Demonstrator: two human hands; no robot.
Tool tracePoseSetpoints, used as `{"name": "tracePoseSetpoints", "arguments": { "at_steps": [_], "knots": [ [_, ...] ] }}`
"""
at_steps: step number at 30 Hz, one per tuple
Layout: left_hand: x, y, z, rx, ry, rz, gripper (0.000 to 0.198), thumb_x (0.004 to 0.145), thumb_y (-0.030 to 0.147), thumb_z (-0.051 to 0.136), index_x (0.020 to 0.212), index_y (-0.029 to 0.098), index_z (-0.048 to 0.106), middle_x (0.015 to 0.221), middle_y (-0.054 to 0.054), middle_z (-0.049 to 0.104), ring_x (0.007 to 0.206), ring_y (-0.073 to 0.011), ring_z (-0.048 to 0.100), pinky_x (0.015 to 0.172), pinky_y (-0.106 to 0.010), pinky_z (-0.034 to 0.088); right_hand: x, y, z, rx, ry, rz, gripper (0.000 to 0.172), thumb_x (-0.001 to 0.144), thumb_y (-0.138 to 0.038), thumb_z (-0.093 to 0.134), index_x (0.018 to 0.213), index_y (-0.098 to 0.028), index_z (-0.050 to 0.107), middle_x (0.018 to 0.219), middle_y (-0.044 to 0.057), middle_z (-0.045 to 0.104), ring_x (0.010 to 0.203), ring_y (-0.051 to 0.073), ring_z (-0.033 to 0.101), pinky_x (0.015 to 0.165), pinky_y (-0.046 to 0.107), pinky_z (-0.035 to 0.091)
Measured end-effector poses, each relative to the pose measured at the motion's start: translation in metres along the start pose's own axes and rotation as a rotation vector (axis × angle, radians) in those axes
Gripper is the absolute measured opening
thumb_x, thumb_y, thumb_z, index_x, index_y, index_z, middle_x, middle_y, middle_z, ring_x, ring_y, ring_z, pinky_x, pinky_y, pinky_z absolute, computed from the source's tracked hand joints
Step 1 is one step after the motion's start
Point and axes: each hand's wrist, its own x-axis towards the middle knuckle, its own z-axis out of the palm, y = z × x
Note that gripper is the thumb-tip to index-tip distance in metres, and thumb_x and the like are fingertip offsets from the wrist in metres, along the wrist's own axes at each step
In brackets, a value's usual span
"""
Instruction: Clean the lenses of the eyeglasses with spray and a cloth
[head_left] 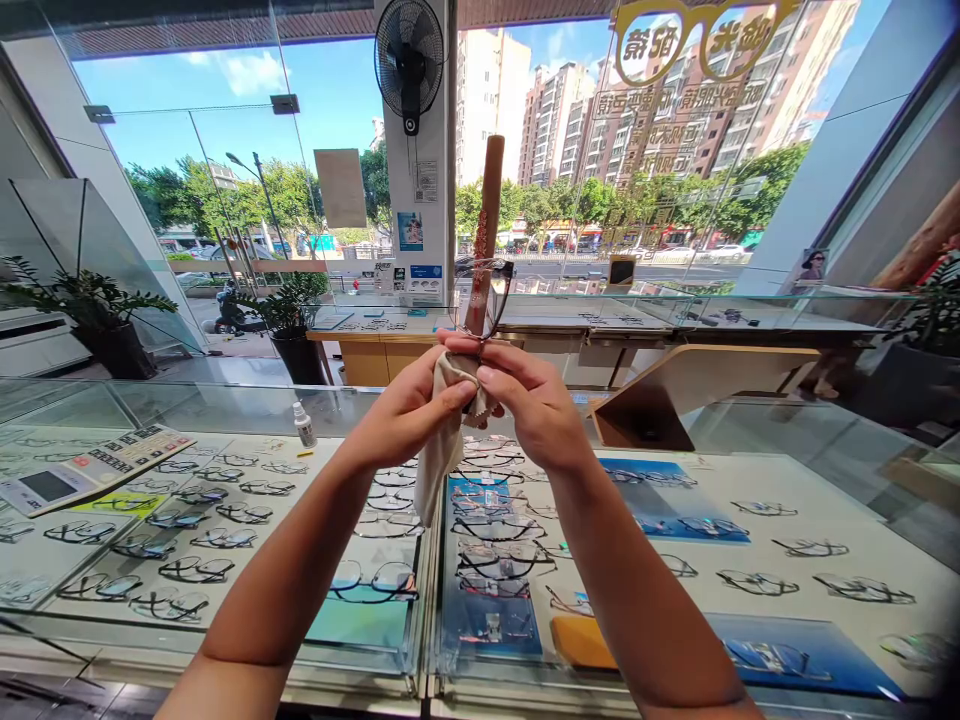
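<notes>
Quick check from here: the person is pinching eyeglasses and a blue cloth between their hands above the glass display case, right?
Not quite: the cloth is pale beige, not blue, as the head view shows. The rest stands: the left hand and right hand pinch the eyeglasses and that cloth between them above the glass display case.

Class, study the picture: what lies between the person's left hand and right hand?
In the head view, a cloth lies between the left hand and the right hand.
</notes>
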Motion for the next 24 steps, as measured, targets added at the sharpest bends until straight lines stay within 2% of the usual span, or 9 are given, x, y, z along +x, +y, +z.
{"name": "tracePoseSetpoints", "arguments": {
  "at_steps": [3, 5, 7, 9, 10, 12, 16, 21, 24],
  "knots": [
    [0.0, -0.002, 0.001, -0.007, 0.033, -0.007, 0.032, 0.105, 0.04, 0.072, 0.129, 0.021, 0.062, 0.094, -0.003, 0.074, 0.08, -0.0133, 0.074, 0.074, -0.024, 0.064, 0.0, 0.0, -0.001, -0.007, -0.009, -0.008, 0.036, 0.102, -0.034, 0.063, 0.133, -0.03, 0.081, 0.152, 0.005, 0.075, 0.1, 0.02, 0.075, 0.061, 0.028, 0.057],
    [0.0, -0.001, 0.002, -0.007, 0.049, -0.017, 0.033, 0.104, 0.042, 0.074, 0.126, 0.019, 0.063, 0.091, -0.002, 0.074, 0.076, -0.0129, 0.073, 0.07, -0.023, 0.064, 0.001, 0.0, -0.001, -0.019, -0.02, -0.031, 0.036, 0.104, -0.033, 0.062, 0.135, -0.031, 0.08, 0.152, 0.005, 0.075, 0.108, 0.022, 0.077, 0.068, 0.03, 0.061],
    [0.001, 0.0, 0.004, -0.027, 0.059, -0.034, 0.035, 0.103, 0.044, 0.074, 0.123, 0.019, 0.062, 0.088, -0.002, 0.075, 0.072, -0.0129, 0.073, 0.067, -0.022, 0.064, 0.001, 0.0, -0.001, -0.028, -0.029, -0.076, 0.035, 0.106, -0.032, 0.06, 0.135, -0.032, 0.08, 0.15, 0.004, 0.076, 0.124, 0.024, 0.075, 0.09, 0.037, 0.066],
    [0.001, 0.002, 0.006, -0.044, 0.084, -0.054, 0.037, 0.102, 0.045, 0.076, 0.123, 0.019, 0.061, 0.087, -0.002, 0.075, 0.07, -0.0129, 0.073, 0.064, -0.022, 0.064, 0.002, 0.0, -0.001, -0.034, -0.031, -0.126, 0.034, 0.107, -0.031, 0.06, 0.134, -0.032, 0.081, 0.147, 0.002, 0.078, 0.136, 0.025, 0.071, 0.116, 0.045, 0.059],
    [0.001, 0.002, 0.008, -0.047, 0.102, -0.062, 0.038, 0.101, 0.046, 0.076, 0.123, 0.019, 0.061, 0.087, -0.002, 0.075, 0.069, -0.0129, 0.073, 0.063, -0.022, 0.064, 0.001, 0.0, 0.0, -0.036, -0.032, -0.139, 0.034, 0.108, -0.031, 0.06, 0.134, -0.033, 0.081, 0.147, 0.002, 0.078, 0.139, 0.025, 0.069, 0.123, 0.047, 0.054],
    [0.001, 0.003, 0.009, -0.047, 0.131, -0.074, 0.04, 0.1, 0.047, 0.078, 0.122, 0.019, 0.061, 0.086, -0.001, 0.074, 0.068, -0.0128, 0.073, 0.061, -0.021, 0.064, 0.001, 0.001, 0.0, -0.035, -0.037, -0.131, 0.035, 0.109, -0.032, 0.059, 0.136, -0.034, 0.08, 0.151, 0.001, 0.076, 0.141, 0.025, 0.069, 0.123, 0.048, 0.055],
    [0.001, 0.003, 0.01, -0.06, 0.143, -0.07, 0.038, 0.099, 0.047, 0.078, 0.116, 0.018, 0.061, 0.084, 0.0, 0.073, 0.067, -0.0121, 0.074, 0.061, -0.021, 0.065, 0.0, 0.001, 0.0, -0.011, -0.052, -0.089, 0.036, 0.11, -0.034, 0.057, 0.139, -0.036, 0.078, 0.156, 0.001, 0.072, 0.141, 0.026, 0.07, 0.105, 0.043, 0.066],
    [0.001, 0.001, 0.011, -0.068, 0.157, -0.057, 0.036, 0.1, 0.046, 0.078, 0.112, 0.018, 0.06, 0.081, 0.002, 0.071, 0.065, -0.0106, 0.072, 0.059, -0.019, 0.065, 0.0, 0.0, 0.001, -0.043, -0.036, -0.119, 0.034, 0.109, -0.036, 0.06, 0.137, -0.032, 0.079, 0.151, 0.002, 0.075, 0.149, 0.026, 0.064, 0.127, 0.05, 0.052],
    [0.002, 0.001, 0.013, -0.055, 0.193, -0.055, 0.038, 0.098, 0.048, 0.08, 0.112, 0.018, 0.061, 0.079, 0.003, 0.07, 0.062, -0.0109, 0.072, 0.056, -0.02, 0.065, 0.0, 0.0, 0.001, -0.042, -0.033, -0.121, 0.034, 0.11, -0.035, 0.059, 0.136, -0.031, 0.08, 0.151, 0.003, 0.075, 0.149, 0.025, 0.064, 0.13, 0.049, 0.048]
  ]
}}
